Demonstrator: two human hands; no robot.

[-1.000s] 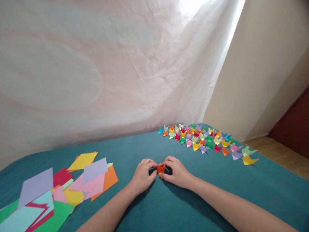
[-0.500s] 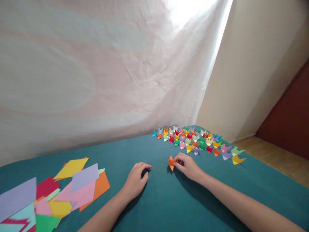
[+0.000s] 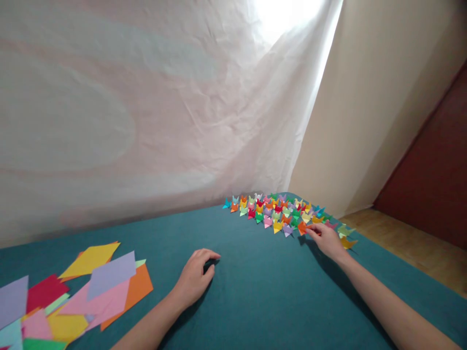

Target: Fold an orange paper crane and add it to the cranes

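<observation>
While flat, crisp-edged paper sheets [image 3: 111,297] overlap loosely at near left on the matte teal tabletop [image 3: 241,306], the left hand [image 3: 195,275] lies to their right, its fingers curved, thumb and forefinger spread apart. Farther out, the right hand [image 3: 329,241] has its fingers pinching a sharply creased orange paper figure [image 3: 302,228], angular and pointed, at the near edge of the folded paper birds [image 3: 278,227]; whether it touches the tabletop, I cannot tell. Those small, many-coloured birds stand in close slanting rows. Behind hangs pale, wrinkled fabric [image 3: 171,126], beside a smooth beige wall [image 3: 361,102].
</observation>
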